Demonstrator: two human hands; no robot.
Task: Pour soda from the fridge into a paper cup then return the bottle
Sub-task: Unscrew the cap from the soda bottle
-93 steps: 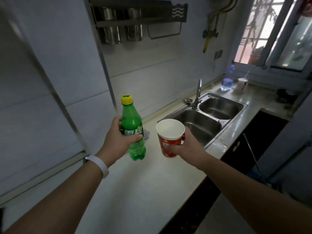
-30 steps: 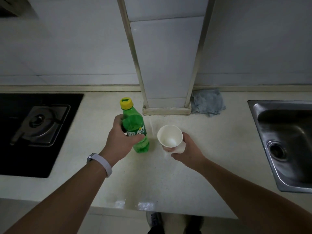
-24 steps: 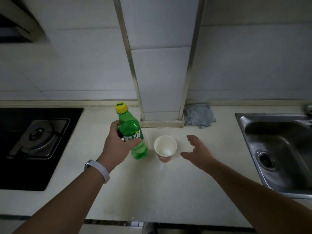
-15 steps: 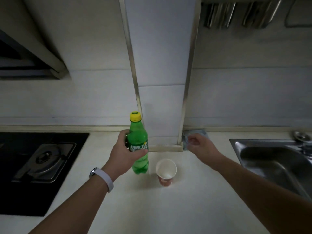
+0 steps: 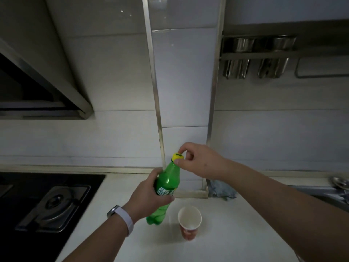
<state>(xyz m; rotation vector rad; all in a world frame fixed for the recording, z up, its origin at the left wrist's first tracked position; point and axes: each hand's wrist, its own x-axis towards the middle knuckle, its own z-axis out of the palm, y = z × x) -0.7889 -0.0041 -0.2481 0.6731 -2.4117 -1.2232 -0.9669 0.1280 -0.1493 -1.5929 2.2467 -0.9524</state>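
A green soda bottle (image 5: 167, 183) with a white label is held above the white counter (image 5: 217, 242), tilted slightly to the right. My left hand (image 5: 149, 195) grips its middle. Its yellow cap (image 5: 177, 157) is pinched between the thumb and fingers of my right hand (image 5: 200, 160). A red paper cup (image 5: 189, 223) with a white inside stands upright on the counter, just right of the bottle's base, and looks empty.
A black gas hob (image 5: 47, 207) fills the counter's left side. A tiled pillar (image 5: 184, 110) rises behind the bottle, with a grey cloth (image 5: 222, 191) at its foot. A steel sink (image 5: 338, 195) lies at the right edge. A utensil rack (image 5: 258, 57) hangs on the wall above.
My right hand let go of the cup on the counter, rose and took hold of the bottle's cap. My left hand lifted the bottle higher.
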